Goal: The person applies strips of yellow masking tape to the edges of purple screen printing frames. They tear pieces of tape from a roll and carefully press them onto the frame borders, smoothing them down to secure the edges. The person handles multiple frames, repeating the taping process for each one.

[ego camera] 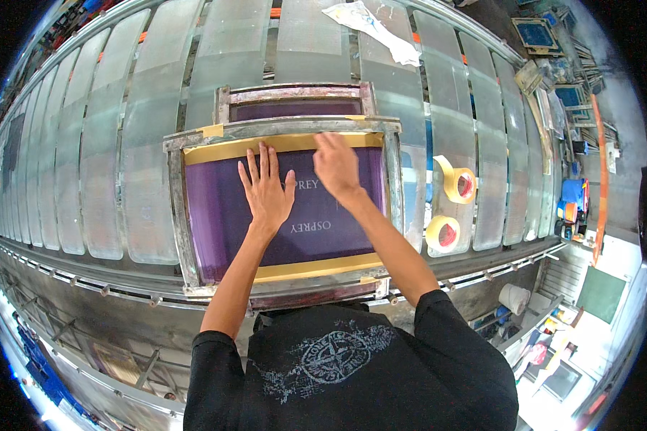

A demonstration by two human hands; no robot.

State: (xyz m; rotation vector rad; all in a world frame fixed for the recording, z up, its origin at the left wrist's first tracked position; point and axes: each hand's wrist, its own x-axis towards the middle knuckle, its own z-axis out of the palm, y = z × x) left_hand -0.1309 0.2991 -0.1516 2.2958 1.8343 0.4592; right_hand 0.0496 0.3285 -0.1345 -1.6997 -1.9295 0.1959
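Note:
A screen-printing frame (179,215) with purple mesh (215,210) lies before me, reversed and upright pale lettering on its mesh. Tan adhesive tape (215,154) runs along the inner far edge, and another tape strip (312,268) lines the near edge. My left hand (267,196) rests flat on the mesh, fingers spread, its fingertips reaching the far tape. At the right part of that same tape is my right hand (337,164), slightly blurred, with fingers curled in and nothing seen sticking out of it.
Two tape rolls, one partly unwound (459,185) and one lower down (442,234), lie to the right on glass-like panels (496,188). Another frame (296,96) shows beyond mine. A stained white cloth (374,32) lies far off. A metal rail (113,288) borders the near side.

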